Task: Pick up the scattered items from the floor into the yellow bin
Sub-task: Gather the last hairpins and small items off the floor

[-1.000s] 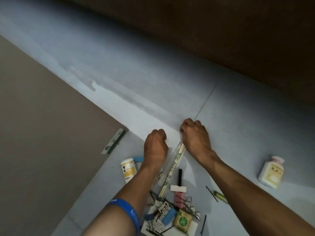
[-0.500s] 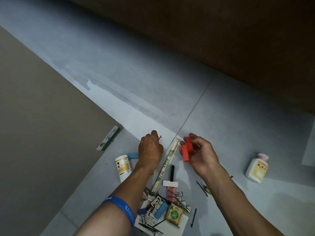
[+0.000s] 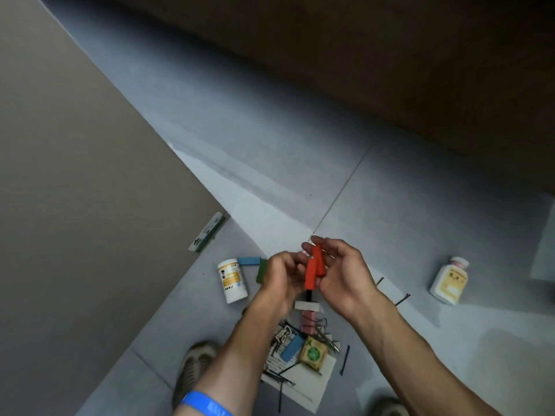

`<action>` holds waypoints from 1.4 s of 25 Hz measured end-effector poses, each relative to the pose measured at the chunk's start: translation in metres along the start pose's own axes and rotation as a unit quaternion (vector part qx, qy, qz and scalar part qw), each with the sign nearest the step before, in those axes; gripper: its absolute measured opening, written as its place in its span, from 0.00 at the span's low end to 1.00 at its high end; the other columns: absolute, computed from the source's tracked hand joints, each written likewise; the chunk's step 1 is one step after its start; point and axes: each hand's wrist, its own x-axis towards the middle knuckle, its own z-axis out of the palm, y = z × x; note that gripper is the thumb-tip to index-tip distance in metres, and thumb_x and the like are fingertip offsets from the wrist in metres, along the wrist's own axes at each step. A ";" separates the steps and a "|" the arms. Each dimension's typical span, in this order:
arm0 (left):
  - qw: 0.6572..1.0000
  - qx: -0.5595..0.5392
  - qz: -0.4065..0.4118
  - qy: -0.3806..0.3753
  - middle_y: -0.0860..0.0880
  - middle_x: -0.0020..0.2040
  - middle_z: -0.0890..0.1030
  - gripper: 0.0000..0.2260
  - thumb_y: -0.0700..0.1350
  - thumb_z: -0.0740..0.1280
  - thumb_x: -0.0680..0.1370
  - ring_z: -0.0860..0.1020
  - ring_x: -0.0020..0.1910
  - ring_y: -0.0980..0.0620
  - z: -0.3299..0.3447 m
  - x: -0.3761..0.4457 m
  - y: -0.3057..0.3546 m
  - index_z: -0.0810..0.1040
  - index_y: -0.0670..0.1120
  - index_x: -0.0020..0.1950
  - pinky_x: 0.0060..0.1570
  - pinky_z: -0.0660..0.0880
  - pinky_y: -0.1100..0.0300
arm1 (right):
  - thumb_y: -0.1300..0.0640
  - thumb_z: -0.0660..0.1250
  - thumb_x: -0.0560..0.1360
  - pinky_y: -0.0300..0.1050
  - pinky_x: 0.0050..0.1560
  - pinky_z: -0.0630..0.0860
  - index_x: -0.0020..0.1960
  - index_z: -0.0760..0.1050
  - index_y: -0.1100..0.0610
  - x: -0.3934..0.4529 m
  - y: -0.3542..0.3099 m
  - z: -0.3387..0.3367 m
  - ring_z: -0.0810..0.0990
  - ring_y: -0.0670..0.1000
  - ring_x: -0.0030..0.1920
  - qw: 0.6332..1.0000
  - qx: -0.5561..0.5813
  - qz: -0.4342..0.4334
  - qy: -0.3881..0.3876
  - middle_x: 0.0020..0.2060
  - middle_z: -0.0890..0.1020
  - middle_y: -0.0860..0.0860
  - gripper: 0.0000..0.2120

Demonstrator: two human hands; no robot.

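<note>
Two red blocks (image 3: pixel 313 269) are held upright above the floor in my right hand (image 3: pixel 345 279), whose fingers curl around them. My left hand (image 3: pixel 280 282) is pressed against the lower block with curled fingers; what it holds is hidden. Below the hands lie a white block (image 3: pixel 306 306), a pink binder clip (image 3: pixel 308 321), a blue block (image 3: pixel 292 347), a yellow-green packet (image 3: pixel 313 354), keys (image 3: pixel 281 334) and several hairpins on a white paper (image 3: pixel 319 384). The yellow bin is not in view.
A white bottle with a yellow label (image 3: pixel 232 280), a blue block (image 3: pixel 248 261) and a green block (image 3: pixel 262 271) lie left of my hands. Another bottle (image 3: pixel 449 280) and a hairpin (image 3: pixel 402 300) lie right. A green-white box (image 3: pixel 207 232) rests against the brown wall. My shoe (image 3: pixel 195 364) is below.
My right hand lifted two red blocks off the floor. Both hands rose and came together, the left one closing in on the blocks. The view tilted down, showing my shoes.
</note>
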 end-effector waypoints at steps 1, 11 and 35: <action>1.000 -0.012 0.004 -0.019 0.44 0.31 0.75 0.07 0.41 0.58 0.63 0.74 0.26 0.51 0.004 -0.009 -0.003 0.75 0.42 0.34 0.28 0.73 0.60 | 0.57 0.65 0.72 0.52 0.51 0.77 0.61 0.76 0.66 -0.015 0.001 -0.001 0.80 0.59 0.51 1.000 -0.001 -0.013 -0.007 0.56 0.81 0.62 0.21; 0.993 -0.086 -0.003 -0.083 0.42 0.49 0.85 0.20 0.56 0.61 0.80 0.84 0.48 0.46 0.028 -0.067 -0.061 0.85 0.43 0.49 0.43 0.80 0.56 | 0.60 0.58 0.79 0.47 0.65 0.73 0.62 0.77 0.64 -0.100 0.022 -0.042 0.80 0.53 0.61 0.989 -0.086 -0.102 -0.059 0.58 0.82 0.57 0.16; 0.999 -0.036 -0.009 0.031 0.43 0.40 0.84 0.12 0.47 0.69 0.76 0.81 0.37 0.47 0.006 -0.041 -0.095 0.78 0.42 0.55 0.39 0.77 0.55 | 0.55 0.63 0.77 0.47 0.41 0.75 0.43 0.75 0.55 -0.008 0.003 -0.157 0.80 0.53 0.42 0.695 -0.662 -0.239 0.146 0.41 0.81 0.51 0.06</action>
